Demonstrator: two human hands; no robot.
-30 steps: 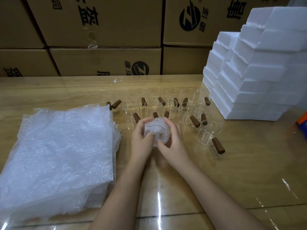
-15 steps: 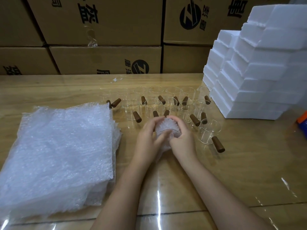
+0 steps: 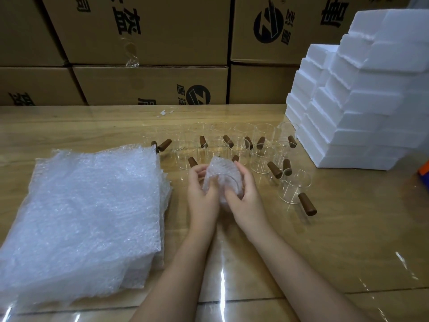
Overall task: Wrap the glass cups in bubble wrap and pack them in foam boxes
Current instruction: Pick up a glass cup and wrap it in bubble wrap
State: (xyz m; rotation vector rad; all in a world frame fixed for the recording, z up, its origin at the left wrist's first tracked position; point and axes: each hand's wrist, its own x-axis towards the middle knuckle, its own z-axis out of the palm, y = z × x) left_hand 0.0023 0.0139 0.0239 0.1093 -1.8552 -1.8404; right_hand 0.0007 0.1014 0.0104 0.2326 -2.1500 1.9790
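A glass cup wrapped in bubble wrap [image 3: 222,176] is held above the table between both hands. My left hand [image 3: 201,194] grips its left side, and my right hand [image 3: 246,195] grips its right side with the thumb pressed into the wrap. Behind them stand several bare glass cups [image 3: 243,145] with brown wooden handles, in rows. One more glass cup [image 3: 293,187] stands apart at the right, its handle pointing toward me. A thick stack of bubble wrap sheets [image 3: 88,214] lies at the left. White foam boxes [image 3: 357,108] are stacked at the right.
The wooden table [image 3: 348,240] has a glossy clear cover. Stacked cardboard cartons [image 3: 148,54] form a wall behind it. A blue and orange object [image 3: 424,170] shows at the right edge.
The hands have turned the wrapped cup and tucked more wrap around it; it sits a little more upright between the palms. Nothing else on the table has moved.
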